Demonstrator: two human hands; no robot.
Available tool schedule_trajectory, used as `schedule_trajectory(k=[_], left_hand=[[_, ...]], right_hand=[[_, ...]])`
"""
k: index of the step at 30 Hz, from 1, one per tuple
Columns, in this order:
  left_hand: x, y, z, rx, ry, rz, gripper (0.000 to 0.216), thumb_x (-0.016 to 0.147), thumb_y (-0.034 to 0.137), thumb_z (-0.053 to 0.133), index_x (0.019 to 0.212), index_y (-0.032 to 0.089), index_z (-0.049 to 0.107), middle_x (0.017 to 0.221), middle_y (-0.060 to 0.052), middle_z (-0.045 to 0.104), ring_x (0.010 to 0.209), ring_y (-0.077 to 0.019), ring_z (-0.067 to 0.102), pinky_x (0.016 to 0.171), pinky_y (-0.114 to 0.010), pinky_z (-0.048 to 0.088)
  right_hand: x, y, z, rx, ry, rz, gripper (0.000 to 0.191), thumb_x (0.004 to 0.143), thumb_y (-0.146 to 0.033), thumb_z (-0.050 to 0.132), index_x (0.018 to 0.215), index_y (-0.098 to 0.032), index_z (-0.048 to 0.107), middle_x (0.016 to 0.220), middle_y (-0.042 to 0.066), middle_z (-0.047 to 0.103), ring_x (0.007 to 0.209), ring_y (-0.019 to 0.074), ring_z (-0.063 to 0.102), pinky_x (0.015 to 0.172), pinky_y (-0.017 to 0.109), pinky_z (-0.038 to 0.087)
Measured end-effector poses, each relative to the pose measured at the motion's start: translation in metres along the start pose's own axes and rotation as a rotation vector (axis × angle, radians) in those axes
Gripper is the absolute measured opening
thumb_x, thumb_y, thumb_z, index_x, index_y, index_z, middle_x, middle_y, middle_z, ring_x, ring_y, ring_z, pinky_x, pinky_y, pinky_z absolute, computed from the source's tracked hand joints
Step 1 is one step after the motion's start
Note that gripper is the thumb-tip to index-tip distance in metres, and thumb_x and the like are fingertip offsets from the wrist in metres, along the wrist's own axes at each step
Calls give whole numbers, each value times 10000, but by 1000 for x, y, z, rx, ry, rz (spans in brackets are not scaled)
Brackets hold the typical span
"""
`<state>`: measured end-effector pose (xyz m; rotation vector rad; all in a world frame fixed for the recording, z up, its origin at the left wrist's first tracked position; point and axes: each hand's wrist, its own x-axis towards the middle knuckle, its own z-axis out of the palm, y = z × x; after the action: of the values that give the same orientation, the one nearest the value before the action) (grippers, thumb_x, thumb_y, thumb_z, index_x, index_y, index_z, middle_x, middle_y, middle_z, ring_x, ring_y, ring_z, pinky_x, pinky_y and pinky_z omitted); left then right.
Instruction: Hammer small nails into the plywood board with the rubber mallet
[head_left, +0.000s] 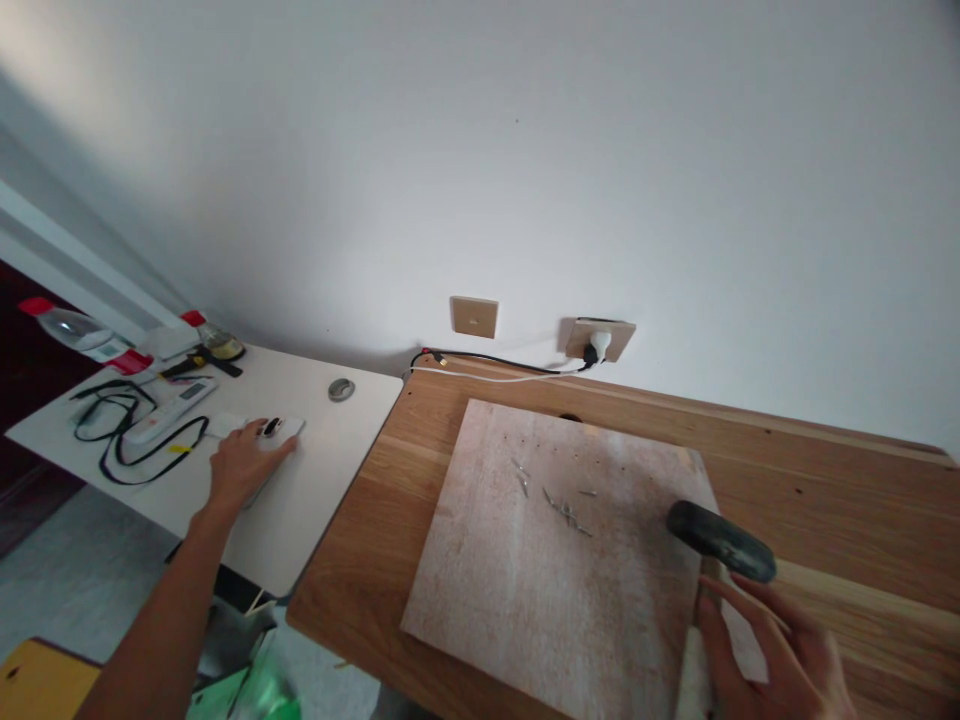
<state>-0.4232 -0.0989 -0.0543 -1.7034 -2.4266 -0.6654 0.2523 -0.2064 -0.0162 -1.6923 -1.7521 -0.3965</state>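
Note:
My left hand (pixel 244 462) is over the white table with its fingers and thumb around the sides of a white smartphone (pixel 289 431), whose dark camera bump shows. At the lower right, my right hand (pixel 776 650) is closed on the pale handle of a mallet (pixel 720 540), close below its black head. The mallet's head hangs over the right edge of a square wooden board (pixel 510 590). Several small silvery nails (pixel 568 513) lie scattered on the board. A row of small marks or holes runs near its far edge; they are too small to make out.
The board rests on a wooden desk (pixel 360 560) against the wall. Plugs sit in a wall socket (pixel 600 340), their cables trailing along the desk's back. The white table (pixel 330 480) bears a power strip (pixel 171 408), a black strap (pixel 120 455) and red-capped bottles (pixel 79 330).

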Motion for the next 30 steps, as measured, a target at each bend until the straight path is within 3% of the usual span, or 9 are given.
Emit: schedule_trajectory(k=[8,13,15,19,23,26,30], left_hand=[[-3,5,0,-52,69,-1,783,815,706,609,1325,117,680,1267,-323,686,1449,-517,468,1053,-748,338],[-2,0,3,-138,170,176,687,832,613,640,1349,161,660,1297,-275,695,1553,-456,337,1125,-770,221],[-1,0,3,-148,183,220,668,841,589,633,1354,162,655,1326,-271,683,1589,-438,262,1145,-777,165],[0,6,-3,-103,162,187,651,850,589,618,1319,141,675,1217,-248,740,1589,-419,274,1160,-750,182],[-1,13,-8,-110,219,249,588,853,580,637,1279,178,693,968,-180,795,1504,-395,452,1127,-710,276],[-1,12,-8,-131,195,166,642,832,617,644,1282,162,692,964,-205,788,1464,-424,494,1091,-712,313],[-1,2,-1,-130,70,17,814,809,675,626,1399,113,621,1227,-299,714,1493,-491,416,1060,-771,277]], right_hand=[[-3,5,3,32,-58,11,468,1074,-517,466,1036,-150,753,1137,176,667,853,273,701,755,435,584],[-7,9,5,45,-117,57,519,1053,-598,443,1062,-170,736,1144,180,662,955,326,688,818,487,581],[-14,14,7,78,-161,124,557,1029,-645,450,1164,-171,710,1181,191,654,1057,373,661,884,544,568],[-30,31,9,135,-282,209,696,1017,-678,396,1511,-199,501,1248,199,623,1166,420,599,940,637,529],[-37,45,7,211,-392,89,731,1030,-636,328,1652,-252,305,1410,209,546,1273,430,549,969,655,516],[-36,44,6,218,-406,58,753,1027,-642,309,1675,-263,263,1449,207,520,1320,443,519,992,671,504],[-35,30,9,230,-417,96,728,1042,-609,326,1683,-272,250,1506,189,498,1357,431,505,1045,658,486]])
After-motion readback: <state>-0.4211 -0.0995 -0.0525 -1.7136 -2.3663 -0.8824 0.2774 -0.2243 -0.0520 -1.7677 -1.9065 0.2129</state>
